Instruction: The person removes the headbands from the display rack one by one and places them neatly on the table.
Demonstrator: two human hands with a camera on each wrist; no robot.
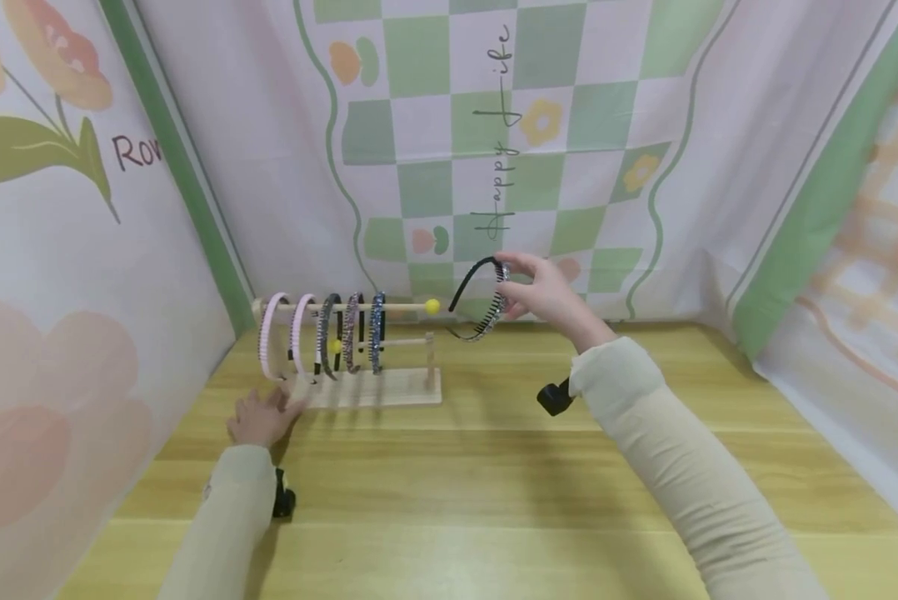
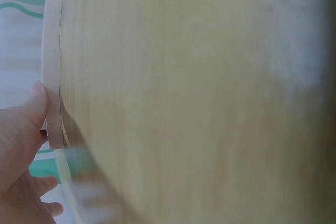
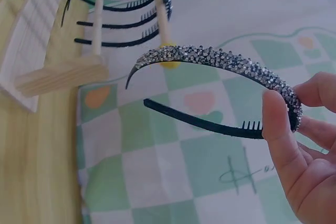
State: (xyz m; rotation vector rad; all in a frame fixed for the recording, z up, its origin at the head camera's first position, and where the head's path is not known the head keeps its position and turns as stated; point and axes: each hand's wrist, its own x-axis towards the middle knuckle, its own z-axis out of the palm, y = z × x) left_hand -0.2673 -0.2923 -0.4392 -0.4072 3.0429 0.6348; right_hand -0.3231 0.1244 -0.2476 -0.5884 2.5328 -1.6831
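My right hand (image 1: pixel 542 292) pinches a black headband covered in silver rhinestones (image 3: pixel 210 57) near its top bend, with thumb and fingertips on either side. The headband is in the air just right of the yellow ball tip (image 1: pixel 433 307) on the rack's upper rod, its two ends pointing toward the rack. Several headbands hang on that wooden rack (image 1: pixel 411 388): pink ones (image 1: pixel 267 337) at the left, then dark and glittery ones, a blue one (image 1: pixel 376 333) nearest the tip. My left hand (image 1: pixel 263 417) rests at the base's left end, thumb touching the base (image 2: pixel 53 51), other fingers spread beyond it.
A lower rod with its own yellow ball (image 1: pixel 335 346) stands in front of the upper one. The rack is on a wood-grain table (image 1: pixel 449 500). Behind hangs a green-and-white checked curtain (image 1: pixel 419 125); patterned curtains (image 1: pixel 52 275) also flank the table.
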